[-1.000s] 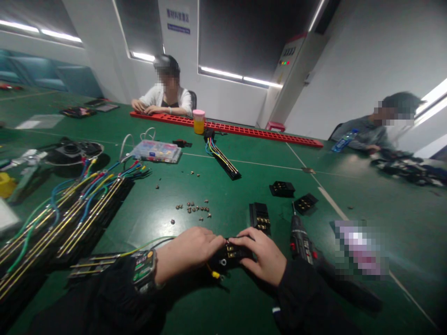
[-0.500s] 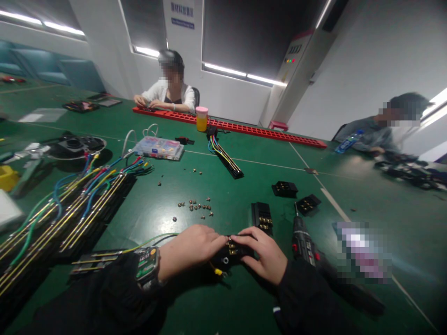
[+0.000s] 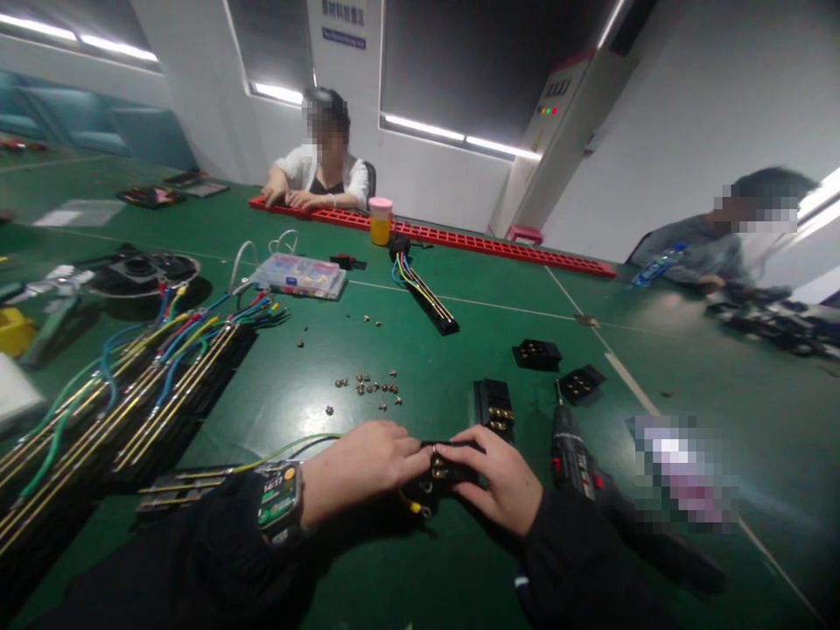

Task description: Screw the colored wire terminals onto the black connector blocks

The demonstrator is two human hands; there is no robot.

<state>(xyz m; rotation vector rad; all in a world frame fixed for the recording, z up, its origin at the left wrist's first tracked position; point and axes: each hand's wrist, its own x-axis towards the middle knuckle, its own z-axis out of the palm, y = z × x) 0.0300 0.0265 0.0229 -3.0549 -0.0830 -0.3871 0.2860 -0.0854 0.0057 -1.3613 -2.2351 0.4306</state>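
Note:
Close in front of me, a black terminal block (image 3: 452,473) with brass contacts lies between my two hands. My left hand (image 3: 364,464), with a watch on its wrist, is closed over the block's left end. The fingers of my right hand (image 3: 502,477) are wrapped round the right end, and the fingertips of both meet near a small brass part on top. A wire with a yellow ring terminal (image 3: 416,507) sticks out below the block. Green-yellow and dark wires run from under my left hand towards a black strip with brass bars (image 3: 187,484), partly hidden by my sleeve.
Small screws (image 3: 377,387) lie loose ahead. Black terminal blocks (image 3: 495,411) and a power screwdriver (image 3: 572,459) are at the right. Wired brass-bar strips (image 3: 131,402) fill the left. Farther off are a parts box (image 3: 298,276), a pink-lidded jar (image 3: 380,226), a red rack (image 3: 459,240) and two people.
My hands stay on the terminal block with only slight shifts of the fingers. The yellow ring terminal has moved a little. The person across the table has lowered a hand to the red rack.

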